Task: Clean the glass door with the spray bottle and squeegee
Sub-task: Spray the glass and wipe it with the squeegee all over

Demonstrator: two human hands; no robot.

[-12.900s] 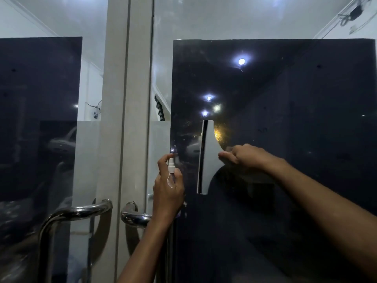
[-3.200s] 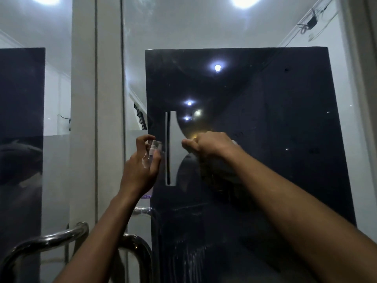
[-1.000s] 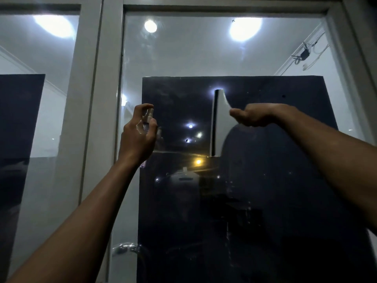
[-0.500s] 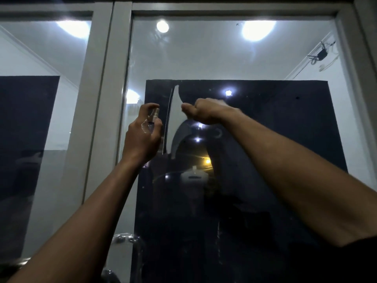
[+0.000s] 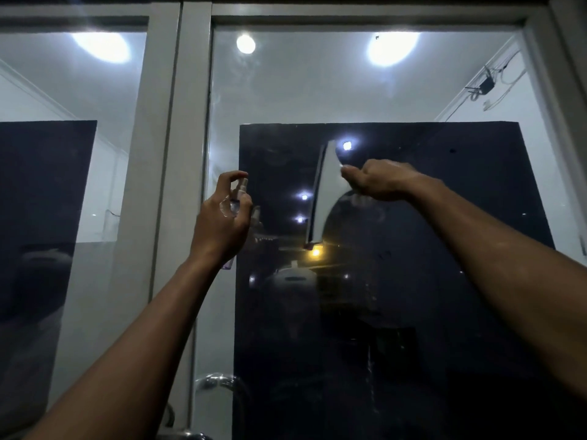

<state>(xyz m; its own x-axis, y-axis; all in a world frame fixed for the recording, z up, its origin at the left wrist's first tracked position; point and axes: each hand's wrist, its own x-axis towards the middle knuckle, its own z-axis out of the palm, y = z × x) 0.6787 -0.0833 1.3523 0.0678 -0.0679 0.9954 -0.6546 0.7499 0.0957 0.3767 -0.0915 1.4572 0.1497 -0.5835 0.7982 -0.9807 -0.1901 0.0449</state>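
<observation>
The left hand [image 5: 222,223] is raised in front of the glass door [image 5: 317,90] and grips a small clear spray bottle [image 5: 233,206], fingers wrapped round its body and the index finger curled over the nozzle at the top. The bottle is upright; its base peeks out below the palm, and the wall is see-through, but the light is too dim to tell how much liquid is in it. At about 3 o'clock from that hand, well apart from it, the right hand [image 5: 378,182] grasps the handle of the squeegee [image 5: 322,195], fingers clenched round it so the handle itself is mostly hidden. The squeegee's pale head stands nearly upright, tilted a little with its top toward 1 o'clock, and its dark blade edge faces 9 o'clock, toward the bottle. The blade looks laid against the glass, though real contact cannot be confirmed. It sits over the upper part of a dark panel [image 5: 413,281] seen behind the pane, just below that panel's top edge. A pale frame post [image 5: 165,154] runs vertically at 9 o'clock from the left hand, dividing this pane from another one. Ceiling lights [image 5: 389,50] glow through the glass at 12 o'clock, and smaller bright spots reflect between the two hands. A metal door handle [image 5: 219,381] shows at 6 o'clock, under the left forearm. Faint streaks mark the glass low on the dark panel.
</observation>
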